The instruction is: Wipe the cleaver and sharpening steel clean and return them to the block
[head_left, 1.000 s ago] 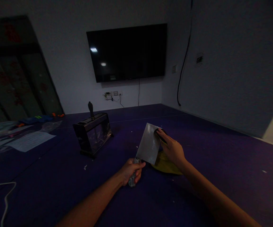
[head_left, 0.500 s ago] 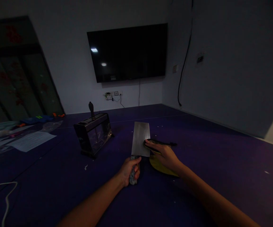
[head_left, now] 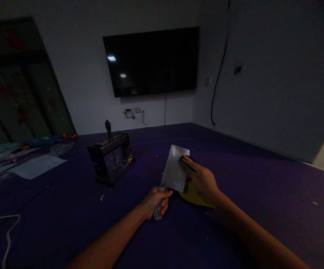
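Observation:
My left hand is wrapped round the mottled grey handle of a cleaver. Its broad metal blade points away from me and leans to the right. Against the blade's right edge, my right hand presses a yellow cloth with a dark border, fingers laid along it. Part of the cloth hangs below the palm; the hand hides the rest.
A black framed box with clear sides and an upright dark handle stands left on the purple surface. Papers and plastic lie farther left, and a white cable curls nearer me. A television hangs on the wall.
The cleaver's blade has tilted to the right. My right hand has shifted a little to the right with the cloth, still at the blade's edge. The box has stayed put.

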Demonstrator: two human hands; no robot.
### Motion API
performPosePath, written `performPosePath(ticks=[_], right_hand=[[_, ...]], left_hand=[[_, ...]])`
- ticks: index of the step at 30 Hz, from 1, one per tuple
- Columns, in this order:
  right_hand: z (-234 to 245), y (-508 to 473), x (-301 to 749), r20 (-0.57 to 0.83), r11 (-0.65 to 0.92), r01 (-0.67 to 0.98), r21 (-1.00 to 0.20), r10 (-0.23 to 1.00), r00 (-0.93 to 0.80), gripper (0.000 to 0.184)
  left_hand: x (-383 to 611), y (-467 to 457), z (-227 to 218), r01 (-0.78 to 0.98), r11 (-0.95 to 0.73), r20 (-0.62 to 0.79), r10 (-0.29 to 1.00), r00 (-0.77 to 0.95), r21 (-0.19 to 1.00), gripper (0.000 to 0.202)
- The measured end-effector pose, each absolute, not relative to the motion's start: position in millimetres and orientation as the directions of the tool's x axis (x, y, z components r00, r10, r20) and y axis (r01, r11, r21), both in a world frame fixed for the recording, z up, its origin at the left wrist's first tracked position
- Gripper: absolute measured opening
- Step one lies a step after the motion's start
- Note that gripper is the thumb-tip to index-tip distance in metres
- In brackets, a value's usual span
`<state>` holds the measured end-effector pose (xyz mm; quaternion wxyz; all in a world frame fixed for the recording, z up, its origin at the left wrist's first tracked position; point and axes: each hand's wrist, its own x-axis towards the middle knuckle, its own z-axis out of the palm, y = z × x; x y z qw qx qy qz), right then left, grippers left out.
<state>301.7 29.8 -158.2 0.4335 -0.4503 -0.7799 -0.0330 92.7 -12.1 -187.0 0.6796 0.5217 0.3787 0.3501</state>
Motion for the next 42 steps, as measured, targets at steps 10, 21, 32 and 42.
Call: performPosePath(ticks=[10,21,32,42], right_hand=[[-155.6,33.7,312.5,0.779,0.528,0.778,-0.341,0.622,-0.081,0.056],[-159.1,33.9,308.0,0.769,0.495,0.828,-0.264,0.626,-0.129,0.060],[-158.8,31.3,305.0,0.739,0.447,0.857,-0.257,0.662,-0.124,0.058],[-153.9,29.9,309.0,0.745,0.369,0.872,-0.322,0.667,-0.006,0.054]], left_hand=[[89.4,-11.3,-185.6,-0.006,0.189,-0.156,0.828,0.539,0.982,0.048],[93.6,-15.5,-184.8,-0.036,0.196,-0.156,0.866,0.476,0.980,0.046],[96.9,-17.3,-182.8,-0.028,0.194,-0.162,0.884,0.438,0.981,0.045],[95.1,-13.2,-185.8,0.026,0.176,-0.165,0.851,0.499,0.984,0.046]])
